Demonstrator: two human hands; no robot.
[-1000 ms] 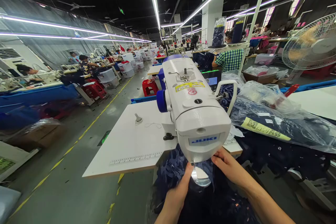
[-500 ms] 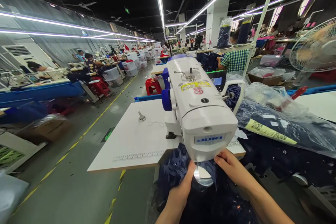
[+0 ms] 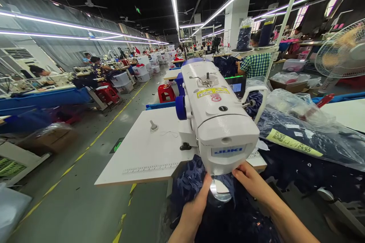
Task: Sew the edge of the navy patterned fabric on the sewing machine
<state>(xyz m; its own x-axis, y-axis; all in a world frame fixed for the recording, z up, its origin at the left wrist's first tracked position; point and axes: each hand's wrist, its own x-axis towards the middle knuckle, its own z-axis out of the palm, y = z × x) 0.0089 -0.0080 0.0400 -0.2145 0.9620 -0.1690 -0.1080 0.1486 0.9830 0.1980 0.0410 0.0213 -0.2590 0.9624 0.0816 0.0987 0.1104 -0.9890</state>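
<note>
A white sewing machine (image 3: 225,121) marked JUKI stands before me, its head over the work. Dark navy patterned fabric (image 3: 189,180), lace-like in look, lies bunched at the needle end and drapes down towards me. My left hand (image 3: 195,207) grips the fabric left of the machine head, thumb pointing up; its other fingers are mostly hidden. On the other side, my right hand (image 3: 251,178) has its fingers curled together at the fabric's edge, the tips partly behind the head. Between the hands a shiny rounded plate (image 3: 221,193) shows. The needle is out of sight.
A small grey metal part (image 3: 154,125) and a loose thread lie on the white table (image 3: 137,148). Bagged navy fabric (image 3: 302,136) with a yellow label is at right, near a fan (image 3: 345,51). A red stool (image 3: 166,93) stands beyond; co-workers sit farther off.
Both hands stay in nearly the same place on the fabric. The view has shifted only very slightly.
</note>
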